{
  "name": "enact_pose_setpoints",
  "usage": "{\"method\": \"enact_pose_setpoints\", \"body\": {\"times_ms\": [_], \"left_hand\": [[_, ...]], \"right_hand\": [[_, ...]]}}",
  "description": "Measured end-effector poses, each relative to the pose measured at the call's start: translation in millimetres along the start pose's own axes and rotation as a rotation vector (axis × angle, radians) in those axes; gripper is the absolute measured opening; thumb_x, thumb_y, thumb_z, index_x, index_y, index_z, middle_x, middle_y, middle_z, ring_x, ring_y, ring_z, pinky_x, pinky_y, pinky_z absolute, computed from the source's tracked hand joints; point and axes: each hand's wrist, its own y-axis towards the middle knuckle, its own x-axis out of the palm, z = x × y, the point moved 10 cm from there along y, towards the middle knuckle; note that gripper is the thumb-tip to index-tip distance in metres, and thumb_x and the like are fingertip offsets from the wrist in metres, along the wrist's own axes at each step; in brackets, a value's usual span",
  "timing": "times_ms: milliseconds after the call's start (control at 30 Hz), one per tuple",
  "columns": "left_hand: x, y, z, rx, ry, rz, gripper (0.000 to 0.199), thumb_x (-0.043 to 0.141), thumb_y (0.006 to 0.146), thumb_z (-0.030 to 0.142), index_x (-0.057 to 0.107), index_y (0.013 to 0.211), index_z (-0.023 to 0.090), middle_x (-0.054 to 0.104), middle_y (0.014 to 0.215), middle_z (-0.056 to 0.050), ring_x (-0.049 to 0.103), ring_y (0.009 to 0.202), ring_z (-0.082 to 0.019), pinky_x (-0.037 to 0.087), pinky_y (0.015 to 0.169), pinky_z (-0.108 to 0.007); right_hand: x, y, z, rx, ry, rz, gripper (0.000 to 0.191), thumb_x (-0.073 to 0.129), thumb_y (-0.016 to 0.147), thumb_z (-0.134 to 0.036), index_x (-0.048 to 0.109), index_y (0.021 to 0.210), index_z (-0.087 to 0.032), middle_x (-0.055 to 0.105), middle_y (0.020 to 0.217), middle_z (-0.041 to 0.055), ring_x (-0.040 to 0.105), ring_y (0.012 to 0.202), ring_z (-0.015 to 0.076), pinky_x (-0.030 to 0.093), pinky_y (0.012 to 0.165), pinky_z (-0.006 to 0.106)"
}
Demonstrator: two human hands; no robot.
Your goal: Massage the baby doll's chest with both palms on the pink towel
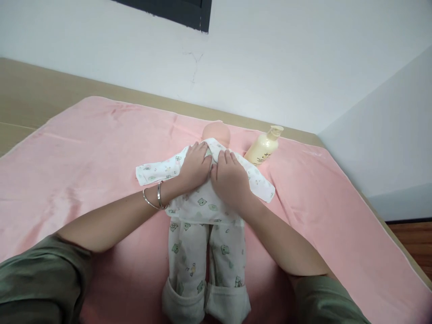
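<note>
A baby doll (pixel 216 132) lies on its back, its head away from me, in a white long-sleeved top (pixel 199 207) with small green animal prints. Matching trousers (pixel 189 252) cover its legs, with wide plain cuffs towards me. My left hand (pixel 195 165) rests on the left of the doll's chest, fingers stretched towards the collar. On the other side of the chest lies my right hand (pixel 232 179), fingers laid over the cloth and thumb near the middle. Both hands hide much of the top's front. The sleeves spread out to either side.
A pale yellow pump bottle (pixel 263 147) stands tilted beside the doll's right-hand sleeve. Under everything is a pink blanket (pixel 111 144) on a wooden surface (pixel 30 85). A white wall (pixel 270 58) rises behind, with a dark panel (pixel 178 13) at the top.
</note>
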Motion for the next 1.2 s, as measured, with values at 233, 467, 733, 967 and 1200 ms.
{"method": "enact_pose_setpoints", "body": {"times_ms": [233,467,733,967,1200], "left_hand": [[-1.9,-15.3,18.2,0.076,0.123,0.019,0.048,0.031,0.098,0.024,0.055,0.137,0.007,0.06,0.142,-0.021,0.048,0.142,-0.037,0.035,0.122,-0.06],[-2.1,-15.5,25.5,0.081,0.141,-0.053,0.052,0.032,0.099,0.027,0.05,0.14,0.002,0.051,0.153,-0.024,0.041,0.148,-0.038,0.032,0.124,-0.059],[-11.1,6.2,8.5,-0.027,0.136,-0.067,0.031,0.035,0.095,0.025,0.062,0.105,0.015,0.068,0.112,-0.019,0.062,0.112,-0.035,0.048,0.107,-0.056],[-2.8,-29.7,37.9,0.15,0.146,-0.022,0.051,0.031,0.1,0.026,0.048,0.142,0.002,0.049,0.153,-0.027,0.038,0.149,-0.041,0.031,0.122,-0.062],[-6.6,-9.9,11.1,-0.002,-0.036,-0.02,0.047,0.034,0.092,0.021,0.062,0.129,0.011,0.061,0.144,-0.017,0.051,0.14,-0.032,0.037,0.124,-0.053]], "right_hand": [[9.0,14.4,18.7,0.026,0.024,-0.156,0.05,0.035,0.101,-0.023,0.056,0.137,0.003,0.056,0.148,0.0276,0.049,0.144,0.0383,0.038,0.123,0.053],[13.9,30.3,42.2,0.102,0.028,-0.22,0.056,0.036,0.103,-0.034,0.05,0.141,0.004,0.056,0.148,0.028,0.049,0.141,0.038,0.038,0.121,0.052],[-0.3,-1.2,2.3,-0.094,-0.015,-0.074,0.041,0.032,0.1,-0.021,0.067,0.118,-0.009,0.07,0.119,0.0224,0.057,0.128,0.0388,0.04,0.12,0.057],[12.5,32.9,45.4,0.123,0.135,-0.222,0.035,0.037,0.097,-0.024,0.064,0.113,-0.01,0.068,0.125,0.0213,0.059,0.121,0.0348,0.049,0.109,0.05],[14.3,22.9,31.0,0.056,0.007,-0.164,0.048,0.032,0.101,-0.024,0.058,0.13,0.003,0.061,0.137,0.0305,0.054,0.132,0.0407,0.04,0.116,0.06]]}}
